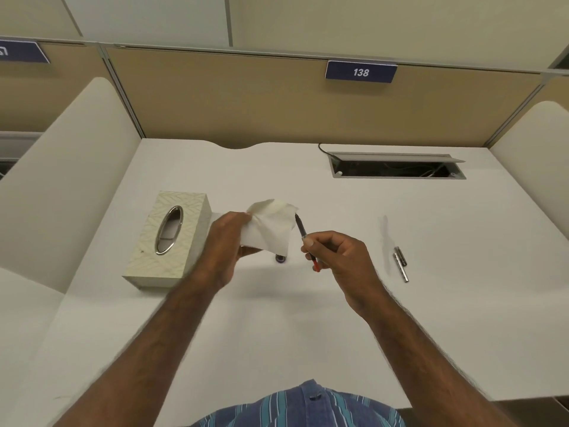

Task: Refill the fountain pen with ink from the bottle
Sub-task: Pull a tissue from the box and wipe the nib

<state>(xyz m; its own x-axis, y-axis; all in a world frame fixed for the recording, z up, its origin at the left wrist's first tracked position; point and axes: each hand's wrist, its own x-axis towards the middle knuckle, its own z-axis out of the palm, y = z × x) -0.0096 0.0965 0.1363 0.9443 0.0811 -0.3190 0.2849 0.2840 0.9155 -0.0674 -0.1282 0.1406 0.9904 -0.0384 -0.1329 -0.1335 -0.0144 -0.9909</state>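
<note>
Shirt (303, 405): blue striped, at the bottom edge, nearest the camera.
Desk (277, 334): white, bare in front of the arms.
Right hand (341, 260): fingers closed in a pinch around the pen.
Pen (303, 234): uncapped inner section, dark tip pointing up and away, red end sticking out below the fingers; tip touches the edge of the tissue.
Left hand (229, 238): closed on the tissue, holding it up off the desk.
Tissue (271, 228): white, crumpled, hanging between the two hands.
Ink bottle (280, 258): small and dark, on the desk under the tissue, mostly hidden.
Pen barrel and cap (401, 263): two metal pieces lying side by side, right of the right hand.
Tissue box (167, 238): pale patterned, oval opening, left of the left hand.
Cable hatch (397, 167): open, far right.
Sign (361, 72): blue, reads 138, on the back partition.
</note>
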